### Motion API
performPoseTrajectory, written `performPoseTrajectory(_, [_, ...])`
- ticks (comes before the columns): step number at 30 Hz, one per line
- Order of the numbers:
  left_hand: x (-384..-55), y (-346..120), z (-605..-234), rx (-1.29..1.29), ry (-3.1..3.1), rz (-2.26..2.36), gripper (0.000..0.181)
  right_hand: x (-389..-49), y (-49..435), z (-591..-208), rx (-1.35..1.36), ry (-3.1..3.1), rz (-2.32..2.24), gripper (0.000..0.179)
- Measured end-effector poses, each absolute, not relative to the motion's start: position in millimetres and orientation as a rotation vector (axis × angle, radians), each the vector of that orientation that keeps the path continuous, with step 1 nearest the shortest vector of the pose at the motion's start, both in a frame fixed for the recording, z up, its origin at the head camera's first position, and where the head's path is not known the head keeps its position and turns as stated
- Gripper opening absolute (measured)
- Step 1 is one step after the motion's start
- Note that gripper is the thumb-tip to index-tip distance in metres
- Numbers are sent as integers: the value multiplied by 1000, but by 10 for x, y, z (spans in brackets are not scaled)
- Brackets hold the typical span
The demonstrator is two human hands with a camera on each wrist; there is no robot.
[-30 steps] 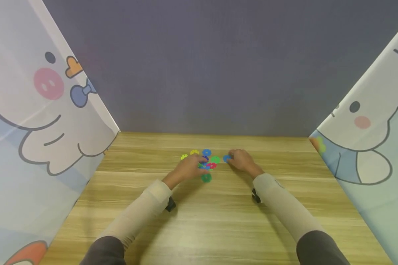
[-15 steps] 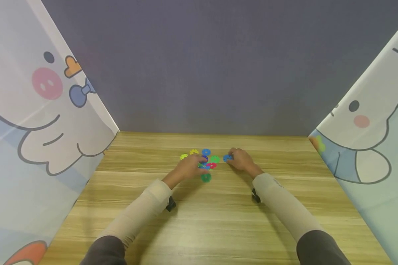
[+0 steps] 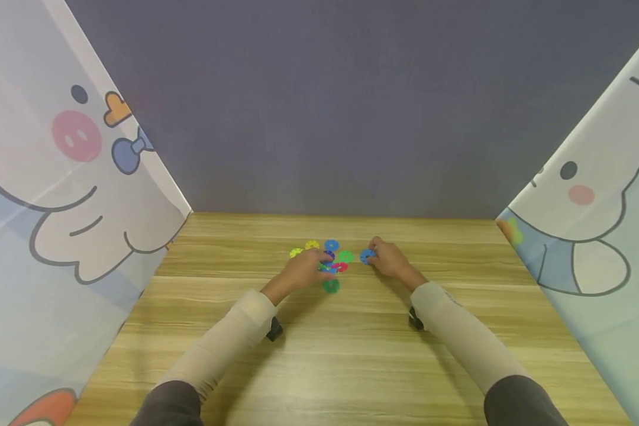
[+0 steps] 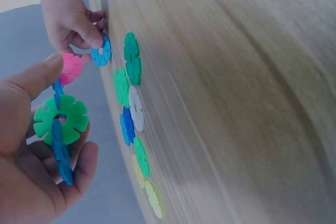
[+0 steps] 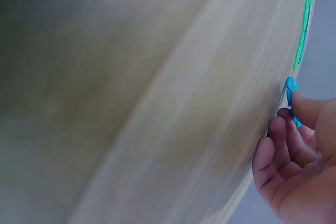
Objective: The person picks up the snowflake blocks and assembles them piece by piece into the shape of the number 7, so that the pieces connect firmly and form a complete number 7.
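My left hand (image 3: 301, 270) grips a joined cluster of notched plastic snowflake discs. In the left wrist view the cluster has a green disc (image 4: 76, 113) with a blue disc (image 4: 61, 157) slotted across its lower side. Another blue disc (image 4: 57, 98) joins its upper side to a pink disc (image 4: 71, 67) by the thumb. To the right of the cluster, my right hand (image 3: 391, 259) pinches a single blue disc (image 3: 364, 259) between thumb and fingers. That disc stands on edge in the right wrist view, at or just above the tabletop. The left palm side hides part of the cluster.
Several loose discs lie on the wooden table (image 3: 319, 355) around my left hand: yellow (image 3: 312, 244), blue (image 3: 331, 244), light green (image 3: 346, 256) and dark green (image 3: 331, 286) among them. A grey panel (image 3: 319, 118) stands behind, with printed panels (image 3: 80, 236) at the sides.
My right hand has drawn slightly to the right and nearer with the blue disc, which shows more of its face. The left hand and its cluster stay nearly still.
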State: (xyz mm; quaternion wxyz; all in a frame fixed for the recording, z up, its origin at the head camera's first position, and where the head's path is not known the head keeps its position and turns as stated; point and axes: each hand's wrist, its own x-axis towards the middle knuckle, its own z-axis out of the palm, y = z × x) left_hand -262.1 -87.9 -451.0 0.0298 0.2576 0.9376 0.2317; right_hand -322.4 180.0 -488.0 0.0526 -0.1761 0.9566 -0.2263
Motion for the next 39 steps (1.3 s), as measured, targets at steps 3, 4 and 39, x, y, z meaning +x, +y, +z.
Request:
performPoseTrajectory(3, [-2642, -886, -4521, 819, 2894, 718, 48, -3224, 1819, -4885, -564, 2922, -725, 27])
performPoseTrajectory(4, [-2649, -887, -4527, 833, 2890, 720, 46, -3221, 1822, -4885, -573, 2926, -743, 27])
performPoseTrajectory(39, [-2666, -878, -4526, 861, 2894, 695, 43, -2979, 1789, -4726, -483, 2303, -1396, 30])
